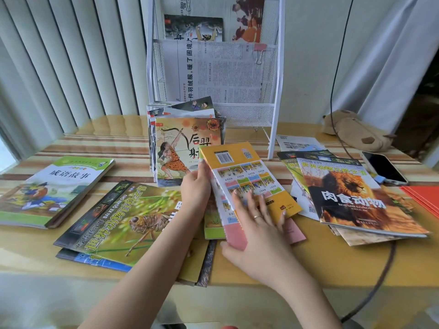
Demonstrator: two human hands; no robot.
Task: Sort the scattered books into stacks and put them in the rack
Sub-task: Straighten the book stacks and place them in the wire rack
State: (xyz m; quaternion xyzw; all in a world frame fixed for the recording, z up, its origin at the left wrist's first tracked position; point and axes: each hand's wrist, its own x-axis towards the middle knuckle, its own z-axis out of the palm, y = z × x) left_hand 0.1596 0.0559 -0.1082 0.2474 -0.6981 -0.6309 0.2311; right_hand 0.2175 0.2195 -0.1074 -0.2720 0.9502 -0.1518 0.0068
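A yellow-backed book (pixel 240 160) with a barcode lies face down in the middle of the table, on a small pile of thin books. My left hand (pixel 196 186) grips its left edge. My right hand (pixel 254 224) lies flat on its lower part, thumb under the near corner. Behind it a stack topped by an archer picture book (pixel 175 143) leans in front of the white wire rack (pixel 273 110). An insect book (pixel 123 214) lies at the left, a lion book (pixel 351 198) at the right, and a green-and-white book (pixel 59 186) at the far left.
The rack holds newspapers and magazines (pixel 221 70) with a pink binder clip (pixel 260 52). A phone (pixel 384 167) on a black cable, a brown plush toy (pixel 354 131) and red folders (pixel 425 198) sit at the right. Vertical blinds hang behind.
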